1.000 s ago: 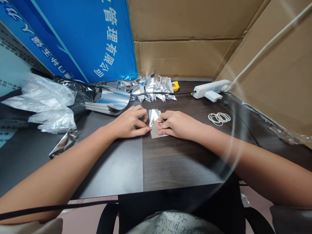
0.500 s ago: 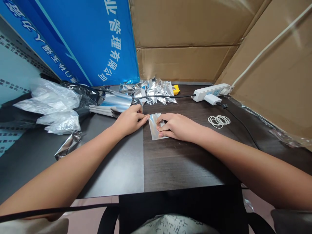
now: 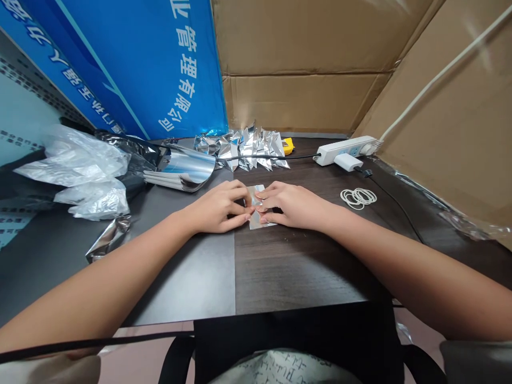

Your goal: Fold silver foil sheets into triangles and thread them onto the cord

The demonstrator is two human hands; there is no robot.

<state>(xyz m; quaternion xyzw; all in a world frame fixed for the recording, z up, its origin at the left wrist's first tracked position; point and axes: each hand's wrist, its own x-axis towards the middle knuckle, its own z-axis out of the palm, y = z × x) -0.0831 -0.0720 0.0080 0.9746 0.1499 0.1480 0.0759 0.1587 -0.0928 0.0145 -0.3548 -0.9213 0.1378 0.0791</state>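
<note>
A small silvery foil sheet (image 3: 260, 222) lies flat on the dark wood desk, partly covered by fingers. My left hand (image 3: 223, 207) has its bent fingers closed on the sheet's left part. From the other side my right hand (image 3: 286, 205) presses thumb and fingertips onto the right part. The fingertips of both hands nearly meet over the middle; what lies beneath them is hidden. Behind my left hand sits a stack of curled foil sheets (image 3: 170, 180). Folded foil pieces (image 3: 250, 150) form a row at the back of the desk.
Clear plastic bags (image 3: 84, 162) and a crumpled foil piece (image 3: 110, 237) are on the left. A yellow object (image 3: 288, 146) rests beside the foil row. At right are a white power strip (image 3: 348, 150) with a plugged-in adapter and white rubber bands (image 3: 358, 198). Cardboard panels (image 3: 292, 104) stand behind.
My left hand has moved right and nearer to me, from the foil sheet's upper left edge onto the sheet. My right hand has stayed almost in place.
</note>
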